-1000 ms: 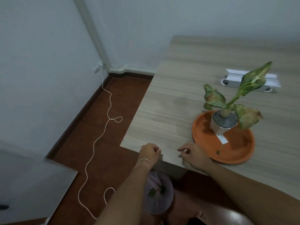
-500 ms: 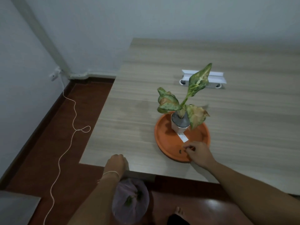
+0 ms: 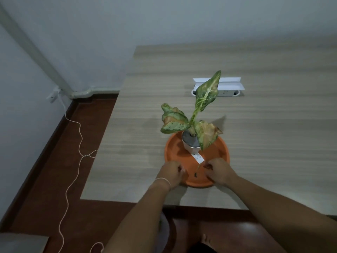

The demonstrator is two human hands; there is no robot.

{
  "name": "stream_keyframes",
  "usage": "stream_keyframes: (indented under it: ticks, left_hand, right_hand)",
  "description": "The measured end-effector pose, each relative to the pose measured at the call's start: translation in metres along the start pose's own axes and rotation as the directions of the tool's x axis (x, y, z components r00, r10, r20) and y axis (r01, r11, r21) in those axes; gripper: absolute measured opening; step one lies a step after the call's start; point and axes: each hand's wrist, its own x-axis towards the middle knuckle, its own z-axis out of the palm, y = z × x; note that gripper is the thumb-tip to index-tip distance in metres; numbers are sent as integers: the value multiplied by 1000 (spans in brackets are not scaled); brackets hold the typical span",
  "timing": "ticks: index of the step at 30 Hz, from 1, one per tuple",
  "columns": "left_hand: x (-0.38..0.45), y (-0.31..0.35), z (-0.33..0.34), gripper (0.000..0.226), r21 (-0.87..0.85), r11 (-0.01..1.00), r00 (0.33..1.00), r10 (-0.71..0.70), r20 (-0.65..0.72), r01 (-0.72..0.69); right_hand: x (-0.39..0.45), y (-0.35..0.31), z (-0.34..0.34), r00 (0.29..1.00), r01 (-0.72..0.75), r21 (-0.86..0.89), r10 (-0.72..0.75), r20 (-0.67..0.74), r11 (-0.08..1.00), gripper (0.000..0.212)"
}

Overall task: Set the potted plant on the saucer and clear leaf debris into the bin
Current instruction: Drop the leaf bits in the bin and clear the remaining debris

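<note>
The potted plant (image 3: 191,143), a small white pot with three mottled green leaves, stands upright on the back part of the orange saucer (image 3: 218,148) near the table's front edge. A white label (image 3: 197,157) trails from the pot. A thin leaf stem (image 3: 198,168) and a dark leaf bit (image 3: 195,174) lie in the saucer's front. My left hand (image 3: 171,173) rests curled over the saucer's front-left rim. My right hand (image 3: 218,172) is over the front-right, fingertips pinched on a dark bit of debris. The bin (image 3: 164,234) is on the floor, mostly hidden by my left arm.
The wooden table (image 3: 273,134) meets the wall at the back. A white socket box (image 3: 218,86) sits behind the plant. A white cord (image 3: 73,161) snakes over the brown floor at the left. My bare foot (image 3: 206,240) is under the table edge.
The view has swung right, centring the saucer. My left hand moved from the table edge above the bin up to the saucer's rim. My right hand shifted slightly inside the saucer's front.
</note>
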Motion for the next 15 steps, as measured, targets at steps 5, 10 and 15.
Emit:
stream_keyframes:
  ticks: [5, 10, 15]
  left_hand:
    - [17, 26, 26, 18, 106, 994, 992, -22, 124, 9]
    - [27, 32, 34, 25, 244, 967, 975, 14, 224, -70]
    - [34, 34, 41, 30, 311, 947, 976, 15, 219, -84]
  right_hand:
    - [13, 1, -1, 986, 147, -274, -119, 116, 950, 27]
    - [24, 3, 8, 991, 120, -314, -97, 87, 942, 35]
    - [28, 1, 16, 989, 144, -369, -142, 32, 918, 36]
